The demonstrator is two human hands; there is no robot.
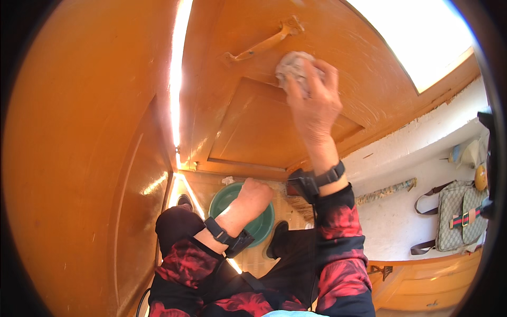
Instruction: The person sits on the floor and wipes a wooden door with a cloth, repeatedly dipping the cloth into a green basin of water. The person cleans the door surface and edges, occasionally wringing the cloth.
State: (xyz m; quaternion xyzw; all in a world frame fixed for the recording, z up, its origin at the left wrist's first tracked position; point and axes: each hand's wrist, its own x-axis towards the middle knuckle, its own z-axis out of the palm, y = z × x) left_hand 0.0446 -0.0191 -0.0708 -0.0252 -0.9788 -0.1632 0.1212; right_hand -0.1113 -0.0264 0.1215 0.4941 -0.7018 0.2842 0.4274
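My right hand [317, 95] presses a crumpled pale cloth [295, 73] against a brown wooden door [253, 130], above its recessed panel and to the right of the door handle [261, 45]. Whitish streaks mark the wood around the cloth. Lower down, my left hand [255, 196] hovers over a green plastic basin [222, 198] on the floor. Its fingers are curled in, and I cannot tell whether they hold anything. The inside of the basin is partly hidden by my left hand and forearm.
Another wooden door leaf [79, 158] stands at the left, beyond a bright gap. My shoes are beside the basin. A broom head [301, 208] lies right of the basin. A patterned bag [455, 216] hangs on the white wall, near wooden furniture [431, 283] at lower right.
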